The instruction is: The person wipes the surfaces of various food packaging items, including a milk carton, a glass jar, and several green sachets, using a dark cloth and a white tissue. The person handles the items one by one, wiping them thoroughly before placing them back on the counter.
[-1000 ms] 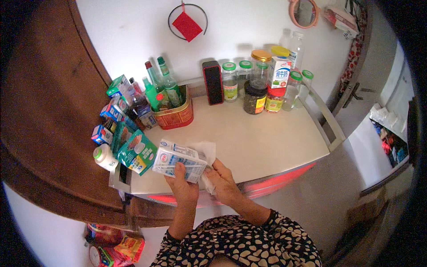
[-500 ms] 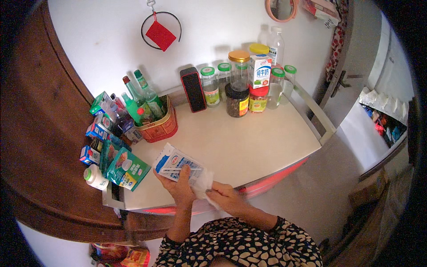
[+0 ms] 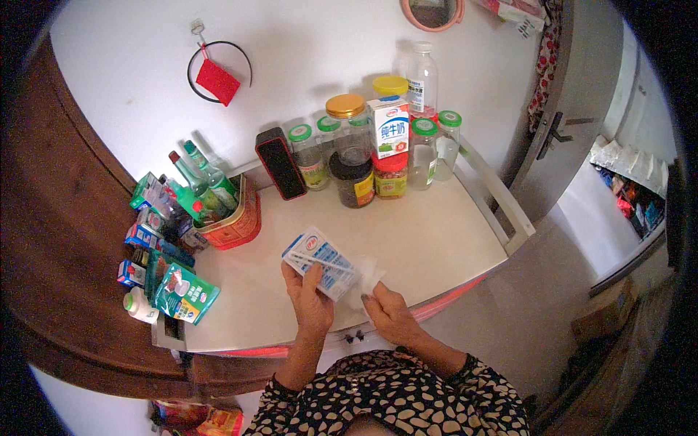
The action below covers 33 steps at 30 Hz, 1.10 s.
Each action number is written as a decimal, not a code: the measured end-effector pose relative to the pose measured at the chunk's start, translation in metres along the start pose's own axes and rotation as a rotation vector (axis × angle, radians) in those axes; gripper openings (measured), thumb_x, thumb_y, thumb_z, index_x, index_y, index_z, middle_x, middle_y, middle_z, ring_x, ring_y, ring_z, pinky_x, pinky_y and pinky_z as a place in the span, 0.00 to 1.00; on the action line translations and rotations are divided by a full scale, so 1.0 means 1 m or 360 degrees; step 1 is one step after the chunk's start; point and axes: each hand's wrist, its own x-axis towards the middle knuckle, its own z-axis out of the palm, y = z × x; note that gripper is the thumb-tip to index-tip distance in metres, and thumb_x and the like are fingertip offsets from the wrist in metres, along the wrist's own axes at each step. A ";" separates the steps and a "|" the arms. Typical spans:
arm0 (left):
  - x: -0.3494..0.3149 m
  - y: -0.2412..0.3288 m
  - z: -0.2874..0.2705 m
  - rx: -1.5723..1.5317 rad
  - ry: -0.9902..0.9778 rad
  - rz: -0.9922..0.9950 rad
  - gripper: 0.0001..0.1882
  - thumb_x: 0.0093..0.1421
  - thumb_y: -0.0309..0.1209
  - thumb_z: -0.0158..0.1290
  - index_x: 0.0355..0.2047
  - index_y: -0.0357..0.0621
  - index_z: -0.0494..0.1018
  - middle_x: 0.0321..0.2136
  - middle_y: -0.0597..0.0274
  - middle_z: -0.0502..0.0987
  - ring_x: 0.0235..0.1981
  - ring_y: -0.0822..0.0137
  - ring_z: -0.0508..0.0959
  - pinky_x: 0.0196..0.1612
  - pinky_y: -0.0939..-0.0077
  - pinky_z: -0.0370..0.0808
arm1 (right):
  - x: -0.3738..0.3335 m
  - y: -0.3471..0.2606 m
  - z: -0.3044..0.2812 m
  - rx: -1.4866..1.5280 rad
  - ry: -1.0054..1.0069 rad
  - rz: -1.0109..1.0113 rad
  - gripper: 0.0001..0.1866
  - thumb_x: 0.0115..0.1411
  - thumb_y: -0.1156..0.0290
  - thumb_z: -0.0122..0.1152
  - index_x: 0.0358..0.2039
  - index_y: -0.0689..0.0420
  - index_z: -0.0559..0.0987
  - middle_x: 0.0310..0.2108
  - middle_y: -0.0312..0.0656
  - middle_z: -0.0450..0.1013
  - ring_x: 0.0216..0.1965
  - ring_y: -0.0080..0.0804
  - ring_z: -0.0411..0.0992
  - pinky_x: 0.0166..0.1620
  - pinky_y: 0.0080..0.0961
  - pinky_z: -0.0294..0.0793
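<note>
My left hand [image 3: 311, 299] is wrapped round a small white-and-blue milk carton [image 3: 324, 263], held tilted above the front of the table. A thin white straw in its wrapper lies along the carton's face under my thumb. My right hand [image 3: 392, 314] pinches a crumpled white tissue [image 3: 371, 275], close by the carton's right end. Whether the tissue touches the carton is blurred. Another milk carton [image 3: 390, 129] stands at the back, on top of a red-lidded jar [image 3: 391, 176].
The white table [image 3: 436, 240] has raised metal rails at its sides. At its left are a basket of bottles [image 3: 231, 227], a green pouch [image 3: 186, 292], small boxes and a white bottle [image 3: 141, 305]. Along the back stand a black-and-red speaker [image 3: 281, 164] and several glass jars [image 3: 308, 156].
My left hand and the carton have moved right relative to the table. The right hand with the tissue has shifted right too. The whole view has turned slightly.
</note>
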 end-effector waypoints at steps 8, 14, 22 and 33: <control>0.023 -0.046 0.036 0.0305 -0.0103 0.0217 0.24 0.51 0.19 0.54 0.49 0.41 0.61 0.42 0.59 0.70 0.43 0.68 0.72 0.47 0.71 0.72 | -0.008 0.046 -0.106 -0.0515 0.0512 -0.0380 0.13 0.51 0.82 0.44 0.39 0.64 0.69 0.27 0.52 0.66 0.28 0.49 0.67 0.32 0.38 0.66; 0.034 -0.077 0.084 0.0544 -0.0303 0.0049 0.29 0.49 0.19 0.56 0.52 0.39 0.61 0.42 0.59 0.72 0.41 0.68 0.74 0.43 0.75 0.74 | -0.006 0.092 -0.153 -0.0896 0.0889 -0.0585 0.12 0.49 0.84 0.45 0.36 0.68 0.68 0.31 0.55 0.64 0.31 0.54 0.65 0.34 0.40 0.66; 0.067 -0.158 0.156 0.0630 -0.0688 0.0143 0.30 0.46 0.21 0.59 0.49 0.44 0.60 0.44 0.61 0.71 0.42 0.70 0.72 0.44 0.73 0.70 | -0.013 0.096 -0.152 -0.0915 0.0739 -0.0422 0.14 0.47 0.85 0.48 0.38 0.71 0.68 0.34 0.60 0.65 0.36 0.59 0.65 0.40 0.46 0.66; 0.076 -0.197 0.178 0.1053 -0.0484 0.0416 0.30 0.44 0.22 0.62 0.48 0.41 0.65 0.38 0.60 0.70 0.41 0.66 0.72 0.46 0.73 0.72 | -0.011 0.087 -0.163 -0.0773 0.0648 -0.0573 0.14 0.46 0.85 0.48 0.37 0.71 0.68 0.34 0.60 0.65 0.35 0.59 0.64 0.40 0.46 0.65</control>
